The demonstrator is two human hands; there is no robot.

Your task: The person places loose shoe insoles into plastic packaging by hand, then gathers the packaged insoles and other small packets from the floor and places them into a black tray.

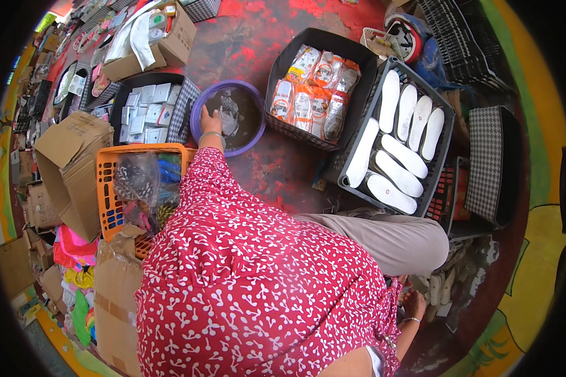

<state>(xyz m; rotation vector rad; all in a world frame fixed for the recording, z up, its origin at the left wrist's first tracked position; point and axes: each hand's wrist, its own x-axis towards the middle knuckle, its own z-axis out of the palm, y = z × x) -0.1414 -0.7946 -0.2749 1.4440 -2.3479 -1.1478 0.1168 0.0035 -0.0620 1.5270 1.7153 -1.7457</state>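
Note:
My left hand [211,122] reaches over the near left rim of a purple basin [255,143] on the floor. Its thumb and a finger show apart, pointing into the basin; the other fingers are hidden. Dark water fills the basin, and a greyish wet clump, perhaps cloth, [228,115] lies in it beside my thumb. Down at the lower right, beside my bent knee, my right hand [413,305] has its fingers curled. What it holds, if anything, cannot be made out. Pale shoe-like pieces [439,286] lie on the floor next to it.
Right of the basin stand a black box of orange-and-clear packets [314,91] and a grey crate of white insoles [401,157]. At left are a bin of small white boxes [148,110], an orange basket [110,195] and cardboard boxes [72,166]. Checked bins [486,163] stand far right.

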